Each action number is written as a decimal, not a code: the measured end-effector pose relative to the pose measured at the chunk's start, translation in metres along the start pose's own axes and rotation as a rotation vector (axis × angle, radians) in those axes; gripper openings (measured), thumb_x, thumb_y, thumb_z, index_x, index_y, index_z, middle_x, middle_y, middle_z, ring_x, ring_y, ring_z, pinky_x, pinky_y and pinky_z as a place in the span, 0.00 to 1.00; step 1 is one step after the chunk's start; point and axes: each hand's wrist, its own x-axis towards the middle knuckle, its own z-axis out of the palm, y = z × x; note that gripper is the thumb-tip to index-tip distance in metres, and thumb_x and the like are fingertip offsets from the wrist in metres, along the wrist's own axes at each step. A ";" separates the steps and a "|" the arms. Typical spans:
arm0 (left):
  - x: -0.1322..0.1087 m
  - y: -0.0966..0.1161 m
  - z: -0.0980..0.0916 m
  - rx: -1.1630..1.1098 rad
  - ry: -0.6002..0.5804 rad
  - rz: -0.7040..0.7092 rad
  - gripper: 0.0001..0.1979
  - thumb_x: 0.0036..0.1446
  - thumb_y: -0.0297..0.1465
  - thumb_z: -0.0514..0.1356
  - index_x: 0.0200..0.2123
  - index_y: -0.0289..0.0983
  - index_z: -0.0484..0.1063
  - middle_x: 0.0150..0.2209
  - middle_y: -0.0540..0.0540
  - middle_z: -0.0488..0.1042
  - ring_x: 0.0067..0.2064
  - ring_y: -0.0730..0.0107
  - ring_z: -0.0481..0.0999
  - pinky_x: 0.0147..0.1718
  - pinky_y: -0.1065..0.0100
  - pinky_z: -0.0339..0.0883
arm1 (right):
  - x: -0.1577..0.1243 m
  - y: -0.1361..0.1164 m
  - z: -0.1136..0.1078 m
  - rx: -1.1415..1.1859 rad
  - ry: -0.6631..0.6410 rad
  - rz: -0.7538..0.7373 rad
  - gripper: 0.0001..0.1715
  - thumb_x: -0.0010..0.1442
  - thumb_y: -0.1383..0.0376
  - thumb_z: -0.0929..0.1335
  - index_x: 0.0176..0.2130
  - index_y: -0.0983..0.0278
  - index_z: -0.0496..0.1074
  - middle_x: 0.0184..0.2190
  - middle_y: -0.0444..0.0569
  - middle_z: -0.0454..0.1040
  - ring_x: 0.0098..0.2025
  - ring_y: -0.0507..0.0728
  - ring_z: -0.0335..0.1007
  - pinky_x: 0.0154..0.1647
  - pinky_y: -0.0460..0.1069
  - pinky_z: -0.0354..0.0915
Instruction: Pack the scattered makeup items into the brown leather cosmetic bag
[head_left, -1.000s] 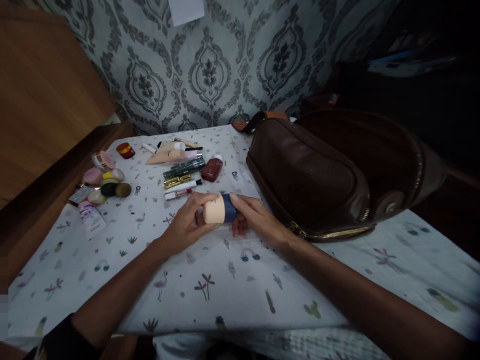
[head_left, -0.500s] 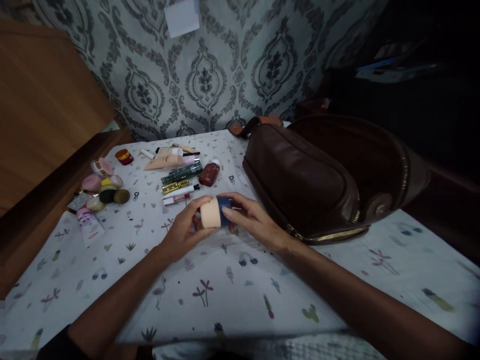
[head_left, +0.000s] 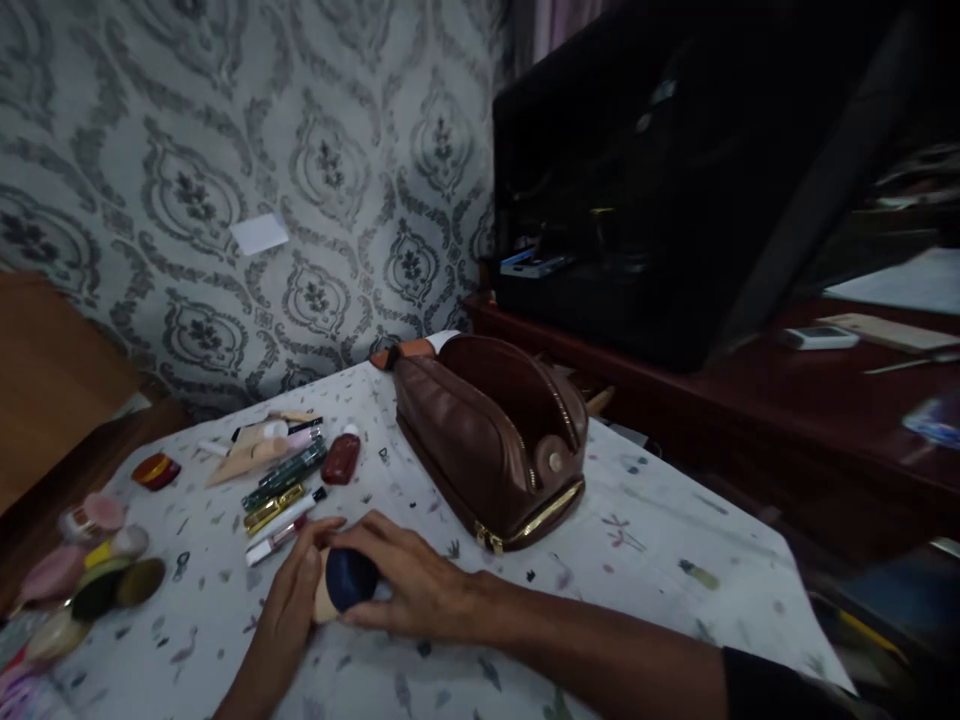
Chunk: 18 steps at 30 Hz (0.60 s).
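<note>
Both hands hold a small round container [head_left: 341, 586] with a peach body and a dark blue cap, low over the patterned tablecloth [head_left: 645, 570]. My left hand [head_left: 289, 615] wraps the peach end. My right hand [head_left: 409, 585] closes its fingers over the blue cap. A brown leather bag [head_left: 487, 440] with a gold zipper lies unzipped just beyond the hands, to the right.
Several cosmetics tubes and sticks [head_left: 281, 480] and a dark red bottle [head_left: 341, 458] lie behind the hands. Makeup sponges and compacts [head_left: 97, 575] sit at the left edge. A dark cabinet [head_left: 675, 180] and a wooden surface [head_left: 787, 400] stand to the right. Patterned wallpaper is behind.
The view has swung right and pulled back, so the bag looks smaller and the cabinet has come into view. Both hands kept hold of the container, which now sits lower.
</note>
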 end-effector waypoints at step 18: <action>0.053 0.109 0.029 -0.408 0.037 0.102 0.34 0.57 0.63 0.50 0.44 0.40 0.74 0.39 0.44 0.81 0.43 0.53 0.80 0.40 0.58 0.75 | -0.016 -0.063 -0.057 -0.030 0.477 -0.216 0.35 0.58 0.59 0.73 0.62 0.58 0.65 0.52 0.53 0.69 0.54 0.60 0.67 0.58 0.55 0.65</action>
